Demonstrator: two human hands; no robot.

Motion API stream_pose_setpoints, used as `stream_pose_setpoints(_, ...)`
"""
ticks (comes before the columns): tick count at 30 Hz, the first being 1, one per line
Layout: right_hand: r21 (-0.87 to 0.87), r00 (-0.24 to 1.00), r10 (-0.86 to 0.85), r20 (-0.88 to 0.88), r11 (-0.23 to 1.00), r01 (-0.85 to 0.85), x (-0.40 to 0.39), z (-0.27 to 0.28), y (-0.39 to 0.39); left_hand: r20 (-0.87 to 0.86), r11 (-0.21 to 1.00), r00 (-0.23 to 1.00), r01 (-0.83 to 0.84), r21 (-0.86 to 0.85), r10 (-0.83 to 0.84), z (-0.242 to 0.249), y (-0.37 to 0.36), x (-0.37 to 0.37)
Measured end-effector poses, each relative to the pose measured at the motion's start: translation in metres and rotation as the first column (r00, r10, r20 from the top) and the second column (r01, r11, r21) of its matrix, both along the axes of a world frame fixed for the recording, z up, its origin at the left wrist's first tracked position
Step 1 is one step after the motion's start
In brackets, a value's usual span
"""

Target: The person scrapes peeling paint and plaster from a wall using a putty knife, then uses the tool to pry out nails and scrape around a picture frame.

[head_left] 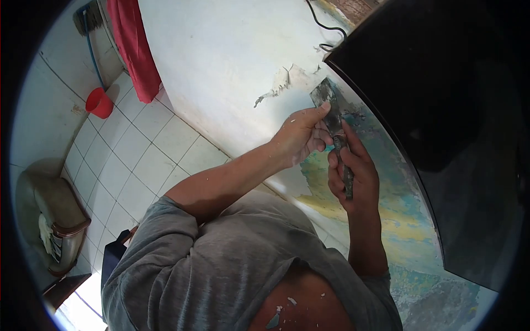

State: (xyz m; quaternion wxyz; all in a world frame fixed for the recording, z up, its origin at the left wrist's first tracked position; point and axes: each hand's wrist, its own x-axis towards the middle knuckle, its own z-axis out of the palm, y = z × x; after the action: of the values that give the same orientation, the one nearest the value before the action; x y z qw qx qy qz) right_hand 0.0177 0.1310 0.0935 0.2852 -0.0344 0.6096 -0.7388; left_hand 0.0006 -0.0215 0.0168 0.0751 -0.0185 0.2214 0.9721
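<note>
A worn, stained paint scraper point(332, 117) is held up in front of the wall point(232, 77), its wide blade towards the top. My right hand point(362, 175) is wrapped around the scraper's handle. On the blade rests the thumb of my left hand point(301, 132), with the other fingers curled beside it, so both hands grip the tool. Just beyond the blade, a flap of loose paint point(282, 80) curls away from the wall. Below and right of the hands the surface is stripped to a patchy green, blue and yellow layer point(400, 220).
A large dark panel point(441, 99) stands close on the right, with a black cable point(331, 27) above it. On the left are a tiled floor point(149, 149), a red bucket point(99, 103), a red cloth point(134, 49) and a worn armchair point(61, 204). Paint flakes lie on my chest.
</note>
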Motion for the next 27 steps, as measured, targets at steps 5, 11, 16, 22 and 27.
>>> stream_pose_setpoints(5,0.005,0.997,0.03,-0.076,1.0,-0.03,-0.007,-0.007,-0.032,-0.029,0.995,0.995,-0.099,-0.013,0.099,-0.005,-0.03,-0.009)
stream_pose_setpoints(11,-0.012,0.998,0.002,-0.062,1.0,-0.003,-0.004,-0.008,-0.012,0.046,0.996,0.996,-0.073,-0.058,0.075,0.001,-0.018,-0.006)
stream_pose_setpoints(16,-0.069,0.998,0.022,-0.053,0.997,-0.026,-0.009,-0.015,-0.028,0.021,0.978,0.992,-0.122,-0.17,0.127,0.006,-0.035,-0.004)
stream_pose_setpoints(22,-0.077,0.998,-0.019,-0.068,0.997,0.013,-0.009,-0.018,-0.025,-0.028,0.995,0.998,-0.064,-0.071,0.062,-0.003,-0.027,-0.013)
stream_pose_setpoints(27,-0.145,0.995,0.039,-0.087,0.988,-0.052,-0.005,-0.021,-0.025,-0.074,0.987,0.994,-0.09,-0.135,0.08,0.0,-0.034,-0.009)
